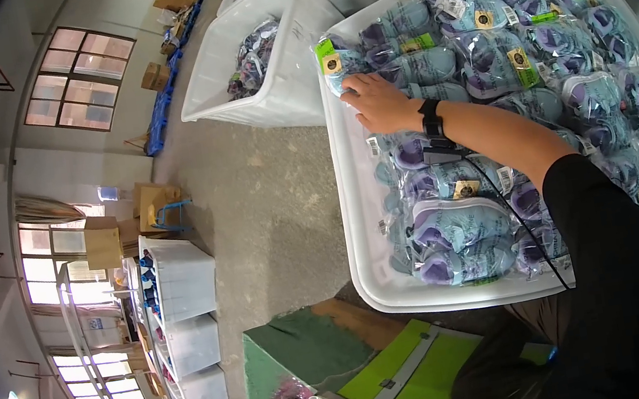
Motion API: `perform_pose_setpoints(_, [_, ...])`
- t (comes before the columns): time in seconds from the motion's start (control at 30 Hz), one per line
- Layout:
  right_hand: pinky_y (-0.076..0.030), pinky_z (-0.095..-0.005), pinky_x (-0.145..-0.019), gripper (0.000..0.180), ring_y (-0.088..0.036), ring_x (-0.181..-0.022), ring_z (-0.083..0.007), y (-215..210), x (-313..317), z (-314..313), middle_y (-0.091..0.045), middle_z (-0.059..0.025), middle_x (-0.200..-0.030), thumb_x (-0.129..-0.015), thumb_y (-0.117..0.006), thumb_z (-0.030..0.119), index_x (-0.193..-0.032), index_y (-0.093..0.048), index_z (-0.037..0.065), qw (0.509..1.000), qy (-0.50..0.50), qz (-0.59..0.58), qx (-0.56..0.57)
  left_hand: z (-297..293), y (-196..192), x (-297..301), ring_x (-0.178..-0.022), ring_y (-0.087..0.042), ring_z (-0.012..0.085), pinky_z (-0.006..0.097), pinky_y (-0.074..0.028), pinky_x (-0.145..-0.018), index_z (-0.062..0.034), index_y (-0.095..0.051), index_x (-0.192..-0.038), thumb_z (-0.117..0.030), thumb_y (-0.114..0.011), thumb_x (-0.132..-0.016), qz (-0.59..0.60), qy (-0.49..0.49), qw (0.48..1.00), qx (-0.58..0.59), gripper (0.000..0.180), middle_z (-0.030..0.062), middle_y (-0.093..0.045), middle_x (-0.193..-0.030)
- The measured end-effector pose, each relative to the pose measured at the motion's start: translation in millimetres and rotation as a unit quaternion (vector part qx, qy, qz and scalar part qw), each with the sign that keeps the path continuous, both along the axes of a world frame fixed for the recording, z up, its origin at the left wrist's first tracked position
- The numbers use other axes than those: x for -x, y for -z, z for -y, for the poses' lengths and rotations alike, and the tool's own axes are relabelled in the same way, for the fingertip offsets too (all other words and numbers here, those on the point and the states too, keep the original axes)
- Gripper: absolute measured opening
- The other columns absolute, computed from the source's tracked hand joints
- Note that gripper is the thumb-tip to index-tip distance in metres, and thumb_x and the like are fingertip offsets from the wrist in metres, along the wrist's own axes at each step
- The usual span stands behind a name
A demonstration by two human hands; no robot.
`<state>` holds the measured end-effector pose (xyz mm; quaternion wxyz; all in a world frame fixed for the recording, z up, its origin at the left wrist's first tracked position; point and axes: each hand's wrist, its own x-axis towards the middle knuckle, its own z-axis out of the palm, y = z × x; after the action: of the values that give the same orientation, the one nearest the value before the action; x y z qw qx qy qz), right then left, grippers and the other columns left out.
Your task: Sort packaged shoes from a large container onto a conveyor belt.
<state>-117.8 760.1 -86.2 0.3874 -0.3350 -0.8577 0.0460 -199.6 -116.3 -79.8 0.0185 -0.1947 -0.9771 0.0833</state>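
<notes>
A large white plastic bin (349, 220) holds rows of light blue and purple shoes (460, 224), wrapped in clear plastic bags with tags and stickers. My right arm reaches across it from the lower right. At the bin's upper left corner my right hand (384, 105) has its fingers bent and closed on a bagged pair of shoes (344, 57) with green and tan stickers. The underside of that grip is hidden. A black band (432, 120) circles my right wrist, and beside it a small dark device trails a cable. My left hand is out of view.
Another white bin (296, 92) with bagged items stands beyond the upper left corner. Below sit a bright green panel (409, 370) and a dark green box (307, 344). A row of white bins (184, 284) and cardboard boxes (152, 202) lines the left, across the concrete floor (271, 206).
</notes>
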Motion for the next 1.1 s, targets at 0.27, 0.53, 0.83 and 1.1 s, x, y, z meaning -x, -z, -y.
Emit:
perform_pose_setpoints(0.27, [-0.025,-0.0650,-0.119,0.078,-0.030,-0.153,-0.0325,11.4,1.8,-7.3,-0.034,-0.0110,-0.165,-0.086,-0.066,0.027,-0.156,-0.040,0.002,0.979,0.015,0.198,0.044,23.0,5.2,11.6,-0.144,-0.035,0.0474,0.065,-0.029,-0.115,-0.0132,-0.014,-0.168,-0.068,-0.026,-0.105,0.001,0.163,0.984,-0.069,0.084,0.0252,-0.023,-0.168])
perform_pose_setpoints(0.53, [-0.017,-0.0703,-0.121,0.091,-0.022,-0.158,-0.0338,5.8,4.9,-22.3,-0.024,-0.0069,-0.172,-0.088,-0.067,0.032,-0.165,-0.025,0.008,0.963,0.061,0.223,0.138,61.8,27.7,11.5,-0.149,-0.029,0.0489,0.063,-0.024,-0.119,-0.0140,-0.019,-0.167,-0.069,-0.033,-0.104,-0.010,0.021,0.999,-0.033,0.085,0.0230,-0.023,-0.169])
perform_pose_setpoints(0.83, [-0.026,-0.0594,-0.123,0.086,-0.026,-0.156,-0.0355,-4.7,-14.8,0.6,-0.032,-0.0143,-0.167,-0.089,-0.071,0.030,-0.163,-0.031,0.010,0.990,-0.015,0.118,0.075,-47.7,-39.2,-24.5,-0.150,-0.029,0.0445,0.056,-0.024,-0.123,-0.0098,-0.032,-0.163,-0.059,-0.048,-0.104,0.008,-0.015,0.997,-0.079,0.079,0.0255,-0.030,-0.165])
perform_pose_setpoints(1.1, [-0.042,-0.0453,-0.115,0.074,-0.049,-0.141,-0.0361,-58.8,-33.6,70.3,-0.054,-0.0197,-0.150,-0.088,-0.072,0.026,-0.152,-0.045,0.004,0.984,-0.134,0.004,0.115,-69.9,-68.5,-31.8,-0.151,-0.022,0.0511,0.062,-0.018,-0.123,-0.0068,-0.023,-0.165,-0.064,-0.043,-0.103,0.101,-0.093,0.988,-0.068,0.087,0.0292,-0.023,-0.166])
